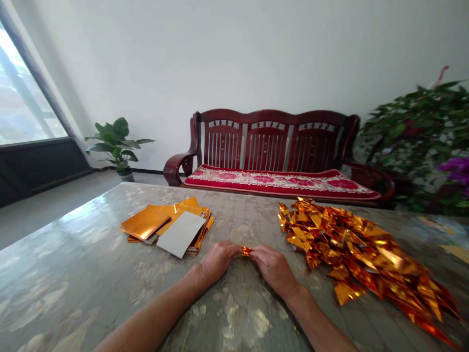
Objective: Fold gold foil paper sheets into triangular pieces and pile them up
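Between my two hands, just above the middle of the table, is a small piece of folded gold foil paper point(246, 251). My left hand point(220, 260) pinches its left end, and my right hand point(274, 268) pinches the right end. Most of the piece is covered by my fingers. To the left lies a loose stack of flat gold foil sheets point(148, 221), with one sheet turned pale side up point(182, 233) on top. On the right spreads a big heap of folded gold foil pieces point(351, 247), shiny and pointed.
The patterned table cover point(110, 288) runs under everything. Clear plastic point(437, 227) lies at the table's right edge. Behind the table stands a dark red wooden bench point(267, 142) with a red floral cushion point(278, 182). Potted plants point(119, 142) stand at both sides.
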Demonstrator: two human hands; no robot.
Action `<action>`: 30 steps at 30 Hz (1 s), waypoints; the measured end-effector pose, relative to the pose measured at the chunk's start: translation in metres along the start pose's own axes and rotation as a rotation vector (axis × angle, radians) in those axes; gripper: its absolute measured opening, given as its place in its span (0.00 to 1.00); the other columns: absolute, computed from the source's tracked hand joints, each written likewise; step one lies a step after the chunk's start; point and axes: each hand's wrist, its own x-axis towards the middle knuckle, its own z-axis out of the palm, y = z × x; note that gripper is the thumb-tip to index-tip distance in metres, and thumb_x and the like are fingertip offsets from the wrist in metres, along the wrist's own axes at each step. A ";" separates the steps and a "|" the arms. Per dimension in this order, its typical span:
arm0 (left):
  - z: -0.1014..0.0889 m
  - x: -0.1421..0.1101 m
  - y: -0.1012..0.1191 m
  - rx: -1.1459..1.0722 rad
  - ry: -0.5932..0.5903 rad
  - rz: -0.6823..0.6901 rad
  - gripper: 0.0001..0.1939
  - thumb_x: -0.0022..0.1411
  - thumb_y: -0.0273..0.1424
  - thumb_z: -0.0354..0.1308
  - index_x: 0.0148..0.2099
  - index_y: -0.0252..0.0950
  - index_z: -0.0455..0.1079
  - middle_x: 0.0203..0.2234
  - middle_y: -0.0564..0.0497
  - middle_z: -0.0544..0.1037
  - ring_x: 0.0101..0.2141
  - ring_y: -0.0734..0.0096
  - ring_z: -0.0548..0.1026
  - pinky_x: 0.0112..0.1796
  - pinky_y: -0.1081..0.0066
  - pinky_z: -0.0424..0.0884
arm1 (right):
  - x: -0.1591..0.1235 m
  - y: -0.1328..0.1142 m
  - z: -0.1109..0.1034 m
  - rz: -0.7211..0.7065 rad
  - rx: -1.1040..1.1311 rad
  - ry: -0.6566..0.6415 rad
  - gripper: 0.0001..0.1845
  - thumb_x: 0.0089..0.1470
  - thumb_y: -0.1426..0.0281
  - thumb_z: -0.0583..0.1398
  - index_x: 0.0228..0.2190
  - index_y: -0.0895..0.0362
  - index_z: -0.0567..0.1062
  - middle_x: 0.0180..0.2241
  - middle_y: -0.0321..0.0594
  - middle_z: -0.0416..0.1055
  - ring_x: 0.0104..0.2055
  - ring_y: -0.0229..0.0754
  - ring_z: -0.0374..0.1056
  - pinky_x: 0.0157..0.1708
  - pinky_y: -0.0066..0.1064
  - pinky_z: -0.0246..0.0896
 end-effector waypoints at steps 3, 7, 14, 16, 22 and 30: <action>0.005 -0.001 0.000 -0.016 0.020 -0.014 0.13 0.69 0.27 0.49 0.44 0.41 0.76 0.34 0.51 0.81 0.37 0.72 0.77 0.40 0.76 0.69 | 0.000 0.000 0.000 0.009 0.030 0.023 0.14 0.63 0.73 0.53 0.37 0.54 0.80 0.36 0.40 0.78 0.38 0.40 0.75 0.39 0.29 0.70; 0.007 -0.001 0.003 0.004 0.037 -0.049 0.12 0.69 0.29 0.50 0.41 0.40 0.76 0.32 0.52 0.80 0.35 0.72 0.76 0.38 0.76 0.68 | 0.000 0.001 0.002 0.005 0.040 0.061 0.13 0.62 0.73 0.54 0.36 0.54 0.80 0.36 0.40 0.78 0.38 0.39 0.75 0.39 0.29 0.71; 0.006 -0.001 0.010 -0.002 0.053 -0.070 0.13 0.69 0.28 0.50 0.41 0.40 0.76 0.31 0.51 0.80 0.34 0.72 0.76 0.36 0.77 0.67 | -0.001 0.001 0.005 -0.030 0.076 0.085 0.12 0.63 0.72 0.55 0.37 0.53 0.79 0.37 0.40 0.78 0.39 0.39 0.75 0.40 0.29 0.71; 0.006 -0.001 0.010 -0.022 0.052 -0.066 0.13 0.69 0.27 0.49 0.42 0.40 0.76 0.31 0.52 0.80 0.34 0.72 0.76 0.36 0.77 0.67 | -0.001 0.001 0.005 -0.039 0.083 0.093 0.12 0.63 0.72 0.55 0.38 0.53 0.79 0.38 0.40 0.78 0.39 0.39 0.75 0.40 0.29 0.71; 0.006 -0.001 0.008 -0.034 0.027 -0.053 0.12 0.69 0.28 0.50 0.42 0.41 0.76 0.32 0.52 0.80 0.35 0.71 0.76 0.38 0.77 0.68 | 0.000 0.001 0.004 -0.055 0.095 0.089 0.12 0.63 0.72 0.55 0.38 0.54 0.79 0.38 0.41 0.78 0.39 0.39 0.75 0.40 0.30 0.72; 0.012 -0.001 0.009 -0.060 0.097 -0.091 0.11 0.68 0.27 0.52 0.40 0.41 0.76 0.32 0.53 0.80 0.34 0.73 0.77 0.37 0.77 0.68 | 0.000 0.000 0.006 -0.028 0.108 0.125 0.12 0.61 0.75 0.56 0.38 0.54 0.80 0.37 0.40 0.78 0.39 0.39 0.75 0.40 0.29 0.71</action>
